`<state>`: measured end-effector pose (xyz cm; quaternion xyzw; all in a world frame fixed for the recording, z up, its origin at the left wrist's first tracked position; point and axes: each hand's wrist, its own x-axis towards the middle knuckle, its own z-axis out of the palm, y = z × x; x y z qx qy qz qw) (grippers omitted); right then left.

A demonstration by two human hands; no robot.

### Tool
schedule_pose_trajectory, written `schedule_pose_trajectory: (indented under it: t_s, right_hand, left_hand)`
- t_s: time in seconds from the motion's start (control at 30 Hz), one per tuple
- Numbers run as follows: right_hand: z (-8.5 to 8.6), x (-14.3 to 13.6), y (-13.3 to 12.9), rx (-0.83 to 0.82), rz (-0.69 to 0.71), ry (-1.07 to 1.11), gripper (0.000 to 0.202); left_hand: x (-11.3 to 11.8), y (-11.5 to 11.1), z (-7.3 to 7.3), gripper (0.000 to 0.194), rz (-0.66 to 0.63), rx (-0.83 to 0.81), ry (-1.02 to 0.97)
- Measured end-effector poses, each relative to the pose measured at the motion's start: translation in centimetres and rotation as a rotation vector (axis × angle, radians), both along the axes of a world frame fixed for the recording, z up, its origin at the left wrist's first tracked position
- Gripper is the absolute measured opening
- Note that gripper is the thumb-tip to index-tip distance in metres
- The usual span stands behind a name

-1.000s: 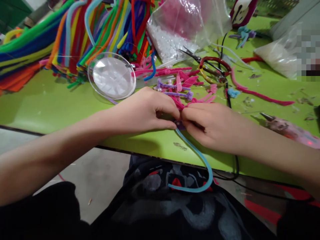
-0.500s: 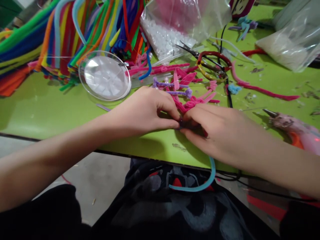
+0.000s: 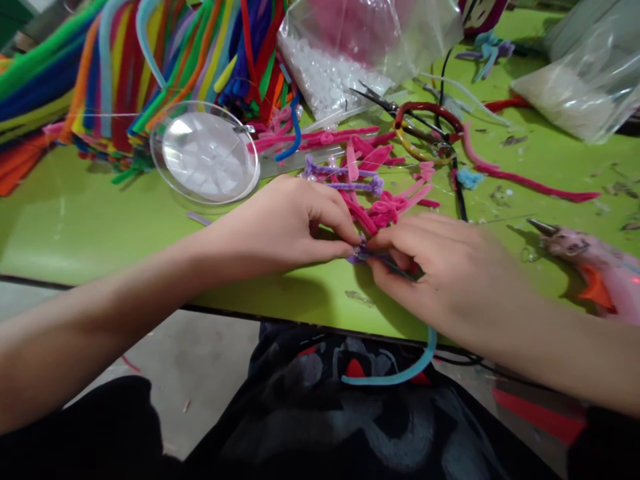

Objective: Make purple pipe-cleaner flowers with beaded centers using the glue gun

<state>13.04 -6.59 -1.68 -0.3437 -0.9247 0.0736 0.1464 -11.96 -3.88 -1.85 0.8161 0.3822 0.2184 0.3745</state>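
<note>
Near the table's front edge, my left hand (image 3: 305,223) pinches a small purple pipe cleaner piece (image 3: 358,253) between thumb and forefinger. My right hand (image 3: 440,267) is closed against its other side, thumb and forefinger at a dark strand running from the purple piece into the palm. A light blue pipe cleaner (image 3: 395,380) curves out below my right hand and over the table edge onto my lap; its upper part is hidden. Just beyond the fingertips lie pink pipe cleaner pieces (image 3: 387,208) and a purple one (image 3: 353,188).
A clear spool (image 3: 205,157) stands left, before bundled coloured pipe cleaners (image 3: 125,73). Behind are a bag of white beads (image 3: 330,80) and scissors (image 3: 430,130). A pink glue gun (image 3: 595,260), its light lit, lies right. A black cable (image 3: 457,187) crosses the table.
My right hand has shifted slightly right and down, showing more of the purple piece and the strand between my hands. The hanging light blue pipe cleaner has swung slightly right.
</note>
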Motion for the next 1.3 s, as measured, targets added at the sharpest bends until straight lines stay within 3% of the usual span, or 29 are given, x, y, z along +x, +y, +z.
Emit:
schedule_pose_trajectory:
  t_s: [0.2,0.47,0.53,0.63,0.73,0.83,0.9,0.97,1.03,1.1,1.2,1.3]
  right_hand:
    - [0.5,-0.8,-0.4,-0.232,-0.19,0.006,0.007]
    - [1.3,-1.2,1.1,-0.465,-0.294,0.043,0.012]
    - [1.3,-1.3,1.3,-0.395,-0.287,-0.002,0.011]
    - [1.4,-1.5,0.9,-0.101,-0.225,-0.032,0.016]
    - [2.6,-1.0,0.7,0.079,-0.152,-0.026,0.028]
    - [5.0,2.2,2.6,0.127,-0.165,0.025,0.028]
    - [6.1,6.4,5.5,0.21,-0.255,0.099,0.027]
    - [6.2,11.5,9.2,0.2,-0.302,0.019,0.038]
    - [5.1,16.0,12.6,0.108,-0.299,-0.122,0.043]
    - [3.3,18.7,15.0,0.029,-0.296,-0.17,0.036]
    - [0.7,19.2,16.5,-0.005,-0.302,-0.182,0.029]
    - [-0.6,17.8,16.5,-0.007,-0.327,-0.182,0.046]
  left_hand:
    - [0.2,-0.6,0.1,0.015,0.017,0.061,0.043]
    - [0.2,-0.6,0.1,0.011,0.03,0.039,0.063]
    - [0.2,-0.9,0.1,0.012,0.045,0.031,0.084]
    - [0.5,-1.3,0.7,0.022,0.099,-0.052,0.054]
    - [1.5,-1.4,1.7,0.02,0.238,-0.155,-0.067]
    - [2.9,-0.5,2.9,0.015,0.337,-0.18,-0.178]
    - [4.0,0.4,3.5,0.015,0.378,-0.212,-0.268]
    - [5.3,1.3,3.9,0.016,0.375,-0.33,-0.38]
    - [6.7,1.9,4.2,0.016,0.355,-0.462,-0.441]
    - [8.0,2.0,4.3,0.017,0.334,-0.523,-0.463]
    - [9.2,1.9,4.1,0.019,0.302,-0.525,-0.49]
    - [9.5,1.7,3.8,0.016,0.292,-0.523,-0.485]
